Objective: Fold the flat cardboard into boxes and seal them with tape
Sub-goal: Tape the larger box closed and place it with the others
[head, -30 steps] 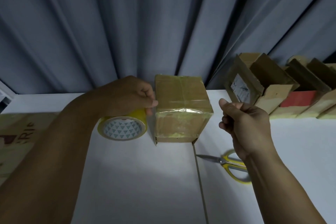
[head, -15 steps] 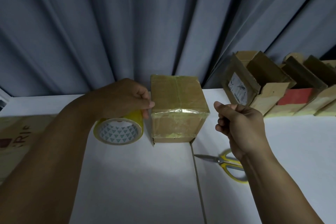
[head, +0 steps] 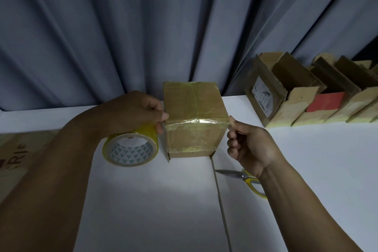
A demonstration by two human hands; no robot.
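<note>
In the head view, the left hand [head: 135, 110] is seen curled over the top of the tape roll [head: 131, 149], which is gripped and held on edge on the table [head: 143, 200], its open core with a triangle pattern turned toward the near side. The fingertips of this hand are pressed against the upper left edge of the cardboard box [head: 194, 120], and the roll is set just to the left of it.

The box is stood near the middle of the white table, toward the far edge, with its flaps closed and glossy yellowish tape laid across its top and down its near face.

The right hand [head: 251, 147] is held at the right side of the box with its fingers curled inward, the thumb tip brought up to the box's near right top corner; whether a thin strip of tape is pinched there cannot be told.

Scissors [head: 245, 178] with yellow handles are laid on the table, partly hidden under the right wrist.

A flat sheet of printed cardboard [head: 16, 149] is laid at the left edge. A row of open boxes [head: 286, 92] is lined up at the far right, and a grey curtain [head: 122, 26] is hung behind the table.
</note>
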